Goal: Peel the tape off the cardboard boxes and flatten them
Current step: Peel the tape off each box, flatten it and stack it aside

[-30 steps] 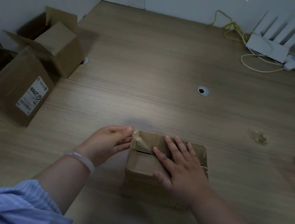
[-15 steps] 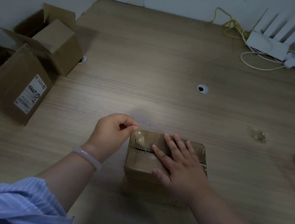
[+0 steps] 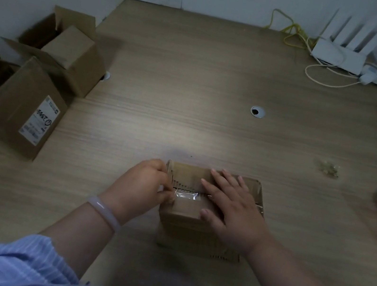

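Item: small cardboard box [image 3: 179,236], at 6 o'clock on the table [image 3: 186,117], top flaps down.
Tape: clear strip [image 3: 186,195] along the top seam, a shiny stretch showing between your hands.
Left hand: [image 3: 145,185] fingers curled, pinching the tape's end at the box's 9 o'clock edge.
Right hand: [image 3: 231,207] flat, fingers straight, pressing on the top's 3 o'clock half.
Change: a second ago your left hand worked the far-left corner; it has since dropped nearer along that edge to the seam. Your right hand has barely moved.
Meaning: you likely have a grip, but most of the strip looks stuck down; flattening not begun.
Awaiting: further boxes [image 3: 23,110] at 9 o'clock, unflattened.
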The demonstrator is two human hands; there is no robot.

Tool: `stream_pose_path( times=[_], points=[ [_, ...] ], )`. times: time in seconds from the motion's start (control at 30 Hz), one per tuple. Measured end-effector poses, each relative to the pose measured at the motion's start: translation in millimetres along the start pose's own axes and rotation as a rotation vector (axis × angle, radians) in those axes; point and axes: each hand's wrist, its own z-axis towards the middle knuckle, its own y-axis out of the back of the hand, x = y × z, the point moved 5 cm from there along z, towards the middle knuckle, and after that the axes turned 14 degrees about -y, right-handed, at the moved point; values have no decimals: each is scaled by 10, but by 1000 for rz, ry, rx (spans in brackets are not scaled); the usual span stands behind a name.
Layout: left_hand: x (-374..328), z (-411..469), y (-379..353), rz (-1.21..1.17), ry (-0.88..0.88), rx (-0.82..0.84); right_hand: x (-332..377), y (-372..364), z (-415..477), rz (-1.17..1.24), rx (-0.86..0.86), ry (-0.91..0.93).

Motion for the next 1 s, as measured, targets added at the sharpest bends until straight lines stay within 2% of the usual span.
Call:
stream_pose_path(
  times=[0.07, 0.13, 0.23, 0.33, 0.4, 0.47, 0.53, 0.77, 0.93, 1.0],
  points=[
    [-54, 47, -35, 92, -5, 80, -39, 25, -7, 112, -47, -20],
    [-79, 66, -49, 89, 16, 80, -88, 42, -25, 194, -99, -53],
    [-59, 37, -30, -154, 160, -63, -116, 71, -39, 222, -164, -77],
    [-103, 4, -78, -463, 313, -219, -99, 76, -17, 216, -156, -94],
    [-171, 20, -147, -605, 355, -275, -92, 101, 25, 280, -124, -131],
    [-255, 68, -228, -650, 350, -275, -63, 143, 67, 370, -91, -149],
    [-355, 135, -305, -681, 309, -260, -9, 170, 97, 435, -58, -148],
    [-439, 188, -414, -643, 233, -203, -61, 164, 99, 564, -26, -337],
    [-371, 193, -434, -556, 212, -182, -167, 218, 47, 693, -170, -492],
    [-328, 192, -459, -512, 253, -144, -260, 275, 11, 728, -258, -571]
  ],
)
